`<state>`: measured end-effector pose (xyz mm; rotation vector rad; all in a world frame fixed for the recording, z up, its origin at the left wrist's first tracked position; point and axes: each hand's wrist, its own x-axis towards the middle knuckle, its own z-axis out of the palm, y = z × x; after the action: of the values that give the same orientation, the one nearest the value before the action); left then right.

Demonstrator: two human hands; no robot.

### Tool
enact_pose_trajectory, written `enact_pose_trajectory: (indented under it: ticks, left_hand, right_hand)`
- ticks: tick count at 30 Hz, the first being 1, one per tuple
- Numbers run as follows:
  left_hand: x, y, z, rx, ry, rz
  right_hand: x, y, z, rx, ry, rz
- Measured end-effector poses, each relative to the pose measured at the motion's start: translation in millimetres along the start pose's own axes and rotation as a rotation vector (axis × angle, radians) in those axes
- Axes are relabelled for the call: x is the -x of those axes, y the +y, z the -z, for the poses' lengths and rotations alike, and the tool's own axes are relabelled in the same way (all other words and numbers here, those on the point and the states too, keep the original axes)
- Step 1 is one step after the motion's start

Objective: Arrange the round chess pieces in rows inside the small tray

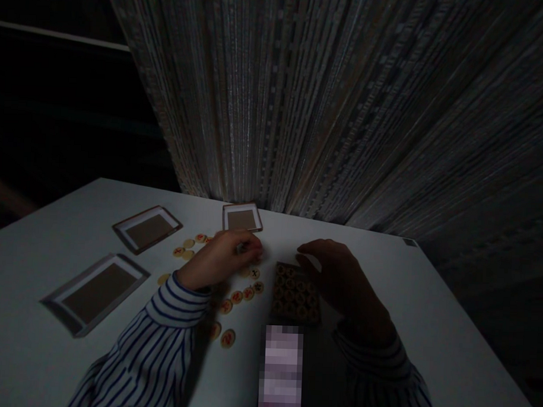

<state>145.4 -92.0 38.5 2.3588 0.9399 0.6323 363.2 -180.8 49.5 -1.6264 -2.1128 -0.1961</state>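
Observation:
Round wooden pieces with red or dark characters lie scattered on the white table, left of centre. Over them reaches my left hand, its fingers curled together; whatever may be between the fingertips is too small and dark to make out. A small square box right of centre has rows of similar round pieces in it. My right hand is above the right side of this box, thumb and fingers apart in a curve, with nothing seen between them.
Three shallow open trays or lids stand on the white table: one at the back, one at back left, a larger one at left. A striped curtain hangs behind the table. A pixelated patch covers the bottom centre.

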Motion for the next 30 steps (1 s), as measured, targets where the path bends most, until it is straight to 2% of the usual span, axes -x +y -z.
enact_pose_trajectory:
  ticks: [4, 7, 9, 13, 18, 21, 30]
  left_hand:
    - [2.4, -5.1, -5.3, -0.146, -0.173, -0.107]
    - [3.9, -5.4, -11.7, -0.287, -0.333, -0.109]
    - [4.2, -3.3, -15.9, -0.337, -0.372, -0.106]
    - [4.3, -0.5, -26.3, -0.398, -0.378, -0.097]
    - [7.2, -3.9, -44.5, -0.520, -0.310, -0.102]
    - [8.7, -3.8, -52.4, -0.582, -0.319, -0.102]
    - [7.2, -4.4, -61.2, -0.598, -0.356, -0.089]
  right_hand:
    - [1.2, -0.3, -0.4, 0.014, -0.011, 0.009]
    - [2.5, 1.3, -0.3, 0.020, -0.001, 0.013]
    - [2.9, 1.7, -0.2, 0.025, -0.007, 0.012]
    - [2.6, 0.7, -0.3, 0.037, -0.020, 0.016]
    - [1.2, -0.1, -2.7, 0.028, -0.042, 0.033]
    - [0.8, -0.3, -5.6, 0.023, -0.051, 0.039]
    - [1.9, -2.5, -7.5, 0.018, -0.071, 0.035]
